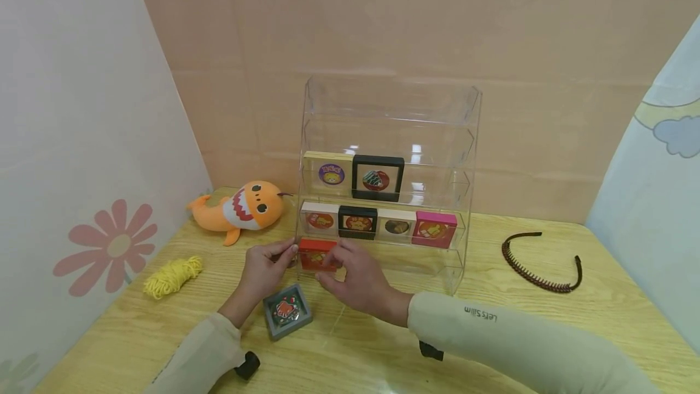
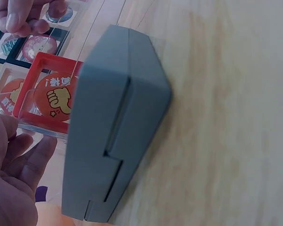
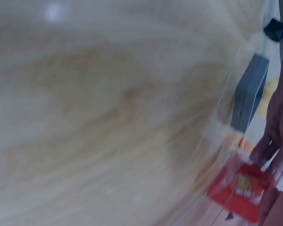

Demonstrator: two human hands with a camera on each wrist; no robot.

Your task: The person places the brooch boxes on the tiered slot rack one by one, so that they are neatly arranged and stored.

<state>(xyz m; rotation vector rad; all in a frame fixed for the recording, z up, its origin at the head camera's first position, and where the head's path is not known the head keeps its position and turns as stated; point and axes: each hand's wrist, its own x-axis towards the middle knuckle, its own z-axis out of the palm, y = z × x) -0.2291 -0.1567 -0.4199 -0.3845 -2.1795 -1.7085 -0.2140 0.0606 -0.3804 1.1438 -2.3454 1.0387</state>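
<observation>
A red square frame box (image 1: pixel 318 246) with a round thumbs-up picture sits at the left end of the bottom tier of a clear stepped display rack (image 1: pixel 377 260). At the rack's left edge, beside that box, my left hand (image 1: pixel 261 272) pinches the clear side with thumb and fingertips. My right hand (image 1: pixel 355 275) hovers at the box's right front, fingers bent and thumb apart; a gap shows between it and the red box in the left wrist view. A grey square frame box (image 1: pixel 287 312) with a red picture lies on the table before the rack, near my left wrist.
Higher tiers hold a yellow box (image 1: pixel 328 174), a black box (image 1: pixel 378 178), a magenta box (image 1: pixel 434 229) and several others. An orange shark plush (image 1: pixel 237 211) and yellow yarn (image 1: pixel 173 276) lie left. A brown headband (image 1: pixel 538 278) lies right.
</observation>
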